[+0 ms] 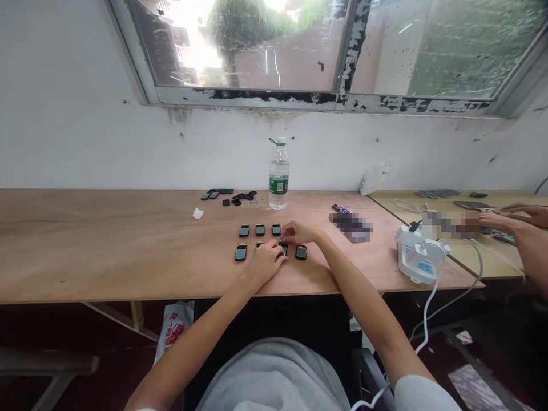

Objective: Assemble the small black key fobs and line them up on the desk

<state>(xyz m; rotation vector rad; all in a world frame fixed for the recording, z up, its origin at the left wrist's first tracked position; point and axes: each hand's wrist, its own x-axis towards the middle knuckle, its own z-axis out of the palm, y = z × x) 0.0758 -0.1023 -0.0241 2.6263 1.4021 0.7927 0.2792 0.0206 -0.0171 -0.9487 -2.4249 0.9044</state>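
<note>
Small black units with grey screens lie in two rows on the wooden table. My left hand [269,258] is closed around one screen unit [283,249] in the front row, its thumb and fingers at the edges. Just above that unit my right hand [296,232] has its fingertips pinched together; whatever they hold is too small to make out. Beside the right fingers sits a back-row screen unit [276,229]. Another front-row unit [301,252] lies to the right, and one more [240,252] to the left. My left hand partly covers a further unit.
A water bottle [279,180] stands near the wall. Dark small parts [244,197] are piled at the back, near a crumpled white scrap [197,213]. A white device [422,254] with cables sits at right, beside another person's hands [509,220]. A blurred-out object [353,225] lies between.
</note>
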